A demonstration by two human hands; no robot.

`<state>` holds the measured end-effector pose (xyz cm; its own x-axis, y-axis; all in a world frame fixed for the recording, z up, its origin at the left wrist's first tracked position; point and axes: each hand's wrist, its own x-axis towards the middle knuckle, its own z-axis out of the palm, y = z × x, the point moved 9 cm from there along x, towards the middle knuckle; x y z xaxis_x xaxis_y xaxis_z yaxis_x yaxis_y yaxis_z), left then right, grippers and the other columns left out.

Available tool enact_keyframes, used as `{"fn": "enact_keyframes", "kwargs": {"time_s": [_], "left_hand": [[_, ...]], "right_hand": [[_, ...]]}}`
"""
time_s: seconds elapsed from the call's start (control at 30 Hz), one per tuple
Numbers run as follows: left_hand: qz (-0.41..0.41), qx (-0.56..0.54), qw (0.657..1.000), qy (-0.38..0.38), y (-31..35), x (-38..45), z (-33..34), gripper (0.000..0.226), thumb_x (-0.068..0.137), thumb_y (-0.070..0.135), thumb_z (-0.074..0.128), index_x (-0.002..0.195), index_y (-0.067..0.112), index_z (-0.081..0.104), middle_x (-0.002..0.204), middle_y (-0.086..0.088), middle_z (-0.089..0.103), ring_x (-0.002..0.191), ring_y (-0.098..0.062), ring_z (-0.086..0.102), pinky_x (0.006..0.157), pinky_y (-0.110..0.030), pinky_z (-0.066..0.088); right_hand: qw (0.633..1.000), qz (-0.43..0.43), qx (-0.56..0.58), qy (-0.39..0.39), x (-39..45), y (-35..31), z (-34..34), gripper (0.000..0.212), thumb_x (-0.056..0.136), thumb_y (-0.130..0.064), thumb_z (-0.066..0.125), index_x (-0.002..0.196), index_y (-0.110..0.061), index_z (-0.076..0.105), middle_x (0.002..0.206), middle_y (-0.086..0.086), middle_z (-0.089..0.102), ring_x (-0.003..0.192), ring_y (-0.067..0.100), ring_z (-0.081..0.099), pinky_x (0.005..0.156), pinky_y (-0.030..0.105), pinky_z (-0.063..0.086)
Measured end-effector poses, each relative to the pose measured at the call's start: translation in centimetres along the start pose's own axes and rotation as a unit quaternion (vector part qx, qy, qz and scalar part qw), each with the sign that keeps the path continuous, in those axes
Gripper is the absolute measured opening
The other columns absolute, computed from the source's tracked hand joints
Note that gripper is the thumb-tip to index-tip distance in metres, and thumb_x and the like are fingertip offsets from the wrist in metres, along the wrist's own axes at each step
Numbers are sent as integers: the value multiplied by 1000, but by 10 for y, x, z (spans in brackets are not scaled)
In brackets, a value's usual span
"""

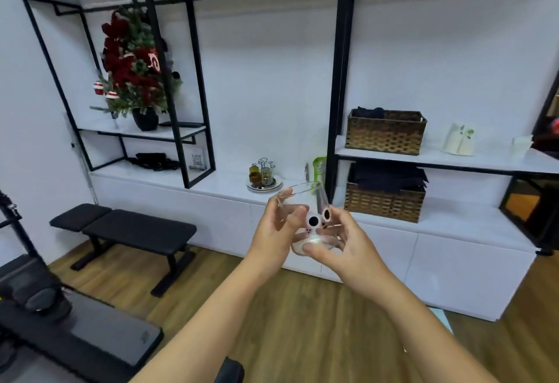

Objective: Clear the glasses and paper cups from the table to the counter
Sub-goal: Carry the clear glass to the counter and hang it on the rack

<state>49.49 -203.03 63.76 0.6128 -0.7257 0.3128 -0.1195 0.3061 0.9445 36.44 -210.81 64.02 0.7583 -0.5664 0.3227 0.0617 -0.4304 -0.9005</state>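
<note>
**A:** Presently, carry step in hand. Both hands clamped on one clear glass [305, 216] with cartoon eyes: left hand [276, 231] round its side, right hand [344, 246] pinching its base. Glass was held in the air, tilted, near the white counter [230, 184].

**B:** Next move, judged: lower it upright onto bare counter, left of the condiment tray [263, 184].

**A:** Room: black shelf frame [199, 110] stood further left, post [340, 80] right; gap between looked ample. Counter edge was close.

Behind the glass [305, 216], the tall green item [319, 168] is partly hidden. The contents of the upper basket [385, 134], up right of the glass, cannot be identified.
</note>
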Motion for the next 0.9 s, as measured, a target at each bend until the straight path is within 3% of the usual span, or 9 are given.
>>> {"fn": "enact_keyframes", "kwargs": {"time_s": [0.2,0.3,0.47,0.6,0.77,0.9], "left_hand": [[0,4,999,-43,-33,62,33,67,82,37,71,143,25,46,130,-13,65,105,-11,69,85,-31,57],[2,11,999,-37,-58,101,38,64,85,35,68,144,24,46,127,-10,67,100,-6,70,83,-29,57],[-8,-7,1000,-5,-102,191,39,57,85,33,68,136,19,48,118,0,74,93,-6,73,78,-26,58],[-27,-27,997,64,-131,266,15,62,80,53,77,121,18,46,119,5,76,98,-18,75,76,-29,61],[4,21,993,114,-144,351,-24,52,74,46,75,106,15,50,99,10,78,78,-17,76,65,-22,58],[2,56,990,128,-170,395,-46,45,77,42,77,107,15,57,103,10,76,87,-17,76,71,-33,63]], "right_hand": [[999,7,30,5,53,50,-34,78,66,-52,82,135,-41,45,122,-17,63,109,0,64,88,22,53],[1000,9,27,1,86,74,-46,77,66,-54,80,133,-43,45,122,-18,61,110,-3,61,86,16,52],[1000,12,23,-5,174,120,-63,81,70,-49,81,139,-35,42,129,-11,56,116,3,59,96,27,52],[999,14,28,-31,265,146,-58,71,78,-32,86,133,-42,42,127,-12,55,107,-4,61,85,15,51],[1000,5,23,-16,360,174,-50,75,76,-38,86,133,-44,37,128,-15,52,112,1,57,86,12,49],[1000,10,14,-13,410,207,-40,74,78,-37,84,133,-44,35,129,-15,47,112,2,55,85,12,48]]}}
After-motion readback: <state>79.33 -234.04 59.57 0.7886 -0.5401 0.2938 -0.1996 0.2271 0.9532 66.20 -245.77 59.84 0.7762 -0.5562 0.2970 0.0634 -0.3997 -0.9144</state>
